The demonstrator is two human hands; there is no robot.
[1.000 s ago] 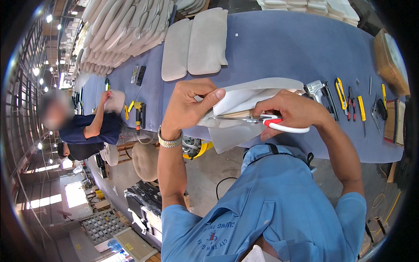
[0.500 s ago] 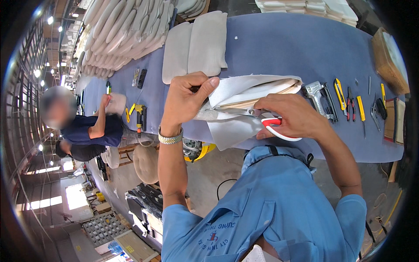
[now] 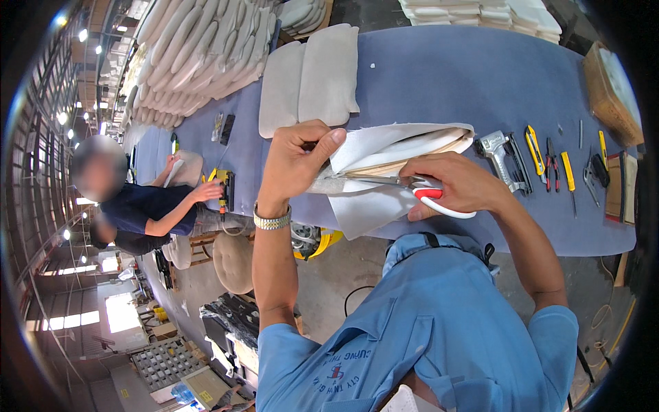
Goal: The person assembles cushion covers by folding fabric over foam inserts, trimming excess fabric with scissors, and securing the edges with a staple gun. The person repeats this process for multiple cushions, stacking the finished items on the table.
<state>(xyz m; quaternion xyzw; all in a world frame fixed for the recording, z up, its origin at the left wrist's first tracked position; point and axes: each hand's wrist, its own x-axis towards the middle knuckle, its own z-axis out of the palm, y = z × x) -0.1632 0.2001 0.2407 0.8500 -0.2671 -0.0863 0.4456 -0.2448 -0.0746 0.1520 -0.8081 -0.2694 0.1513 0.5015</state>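
My right hand (image 3: 456,182) is closed round the red-and-white handles of a pair of scissors (image 3: 439,199). The metal blades point left, into the opening of a white fabric cover (image 3: 374,214). Inside that cover, a padded panel shows a thin wooden edge (image 3: 439,149). My left hand (image 3: 302,161), with a metal watch on its wrist, pinches the cover's left end between thumb and fingers. The blade tips lie close to this hand, against the fabric; exactly what lies between them is too small to tell.
Two padded panels (image 3: 309,82) lie beyond my left hand on the blue-grey table (image 3: 467,75). To the right are a staple gun (image 3: 504,161), a yellow cutter (image 3: 533,147), pliers (image 3: 552,165) and a screwdriver (image 3: 568,178). Stacked panels (image 3: 206,55) stand far left; a co-worker (image 3: 154,206) works there.
The scissor blades have come closer together at the fabric, while both my hands stay nearly in place. The co-worker's hand has reached over to the yellow-and-black air tool.
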